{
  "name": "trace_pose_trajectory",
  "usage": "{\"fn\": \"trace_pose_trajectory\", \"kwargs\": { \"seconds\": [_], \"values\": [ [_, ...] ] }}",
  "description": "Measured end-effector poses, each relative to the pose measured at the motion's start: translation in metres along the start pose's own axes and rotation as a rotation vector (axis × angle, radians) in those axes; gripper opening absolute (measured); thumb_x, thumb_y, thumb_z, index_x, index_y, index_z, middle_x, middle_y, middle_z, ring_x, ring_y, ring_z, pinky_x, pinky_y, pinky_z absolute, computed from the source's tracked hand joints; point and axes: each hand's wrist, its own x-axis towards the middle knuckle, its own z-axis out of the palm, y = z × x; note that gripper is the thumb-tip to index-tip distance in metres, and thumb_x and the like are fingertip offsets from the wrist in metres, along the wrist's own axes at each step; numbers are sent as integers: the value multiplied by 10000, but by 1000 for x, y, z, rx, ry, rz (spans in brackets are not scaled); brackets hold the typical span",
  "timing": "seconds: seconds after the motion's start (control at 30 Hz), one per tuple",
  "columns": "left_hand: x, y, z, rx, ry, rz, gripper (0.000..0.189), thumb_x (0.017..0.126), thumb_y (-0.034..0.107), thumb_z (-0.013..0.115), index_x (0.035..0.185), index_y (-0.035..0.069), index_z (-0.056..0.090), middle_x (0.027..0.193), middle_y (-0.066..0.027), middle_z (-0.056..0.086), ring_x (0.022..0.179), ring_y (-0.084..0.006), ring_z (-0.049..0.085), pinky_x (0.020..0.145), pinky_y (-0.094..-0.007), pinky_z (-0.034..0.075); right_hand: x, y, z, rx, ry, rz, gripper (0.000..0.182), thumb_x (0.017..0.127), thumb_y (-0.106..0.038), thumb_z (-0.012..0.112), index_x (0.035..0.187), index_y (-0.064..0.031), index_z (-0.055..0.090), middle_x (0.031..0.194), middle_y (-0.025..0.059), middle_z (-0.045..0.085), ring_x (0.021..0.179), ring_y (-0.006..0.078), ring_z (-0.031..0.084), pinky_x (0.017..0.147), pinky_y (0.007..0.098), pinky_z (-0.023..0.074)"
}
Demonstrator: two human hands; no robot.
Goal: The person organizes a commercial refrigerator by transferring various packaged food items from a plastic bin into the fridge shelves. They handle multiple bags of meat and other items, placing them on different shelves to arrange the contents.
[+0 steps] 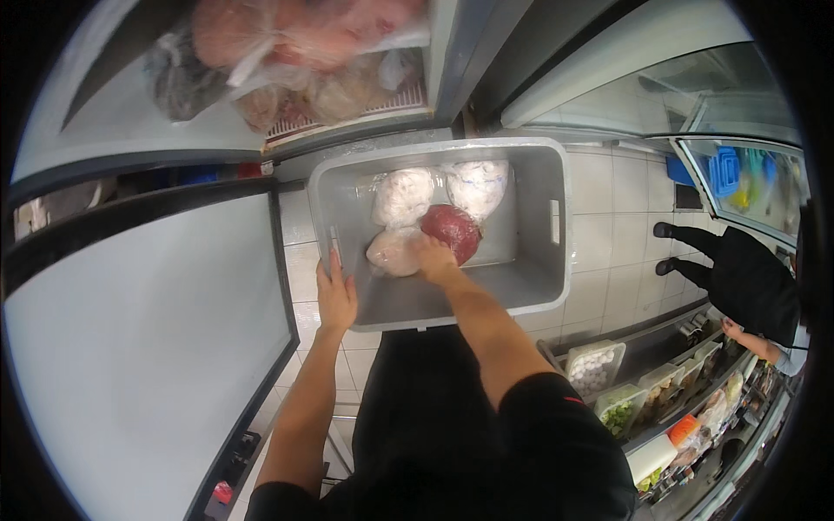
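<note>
A grey plastic tub [443, 319] lies in front of me with several wrapped bundles inside. My left hand [337, 293] rests at its left wall, fingers along the rim near the handle slot. My right hand [433, 257] reaches into the tub and touches a pale plastic-wrapped bundle [393, 253]; its fingertips are partly hidden, and whether they grip is unclear. Just right of that hand is a dark red wrapped bundle [453, 231]. Behind them sit two whitish wrapped bundles, one at the back left [404, 195] and another at the back right [479, 187].
Beyond the tub, an open freezer compartment [345, 133] holds bagged frozen food [306, 32]. Its open door [150, 338] stands at left. Far right, a co-worker [749, 286] reaches over a counter with food containers [594, 368]. A glass door [743, 179] is behind them.
</note>
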Motion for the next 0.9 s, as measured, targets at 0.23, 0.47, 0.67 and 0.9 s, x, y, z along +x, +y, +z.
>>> {"fn": "trace_pose_trajectory", "kwargs": {
  "seconds": [0.23, 0.47, 0.67, 0.9],
  "values": [
    [14, 3, 7, -19, 95, 28, 654, 876, 112, 559, 1471, 68, 292, 1343, -344, 340, 1105, -504, 502, 922, -470, 456, 83, -34, 63, -339, 199, -49, 562, 968, -253, 413, 1502, -212, 242, 1484, 145, 320, 1320, 336, 336, 1000, 656, 268],
    [12, 6, -1, -36, 109, -9, 618, 849, 140, 596, 1420, 62, 371, 1337, -311, 380, 1100, -473, 519, 895, -468, 474, 111, -7, 15, -35, 238, -243, 325, 887, -150, 515, 1208, -137, 567, 1173, 158, 622, 1050, 300, 620, 875, 376, 506],
    [2, 0, -7, -6, -9, -21, 704, 837, 247, 631, 1454, 120, 316, 1412, -313, 301, 1159, -490, 467, 944, -519, 441, 40, -9, -41, -24, 120, -104, 434, 810, -158, 586, 1244, -156, 582, 1046, 145, 671, 941, 303, 670, 803, 443, 533],
    [-9, 47, -48, 178, 53, 1, 721, 844, 356, 651, 1430, 65, 349, 1437, -274, 308, 1181, -453, 456, 1005, -512, 379, -104, -15, -132, 560, 610, 46, 470, 749, -56, 608, 1218, -90, 600, 1008, 191, 684, 950, 327, 661, 837, 424, 516]
  ]
}}
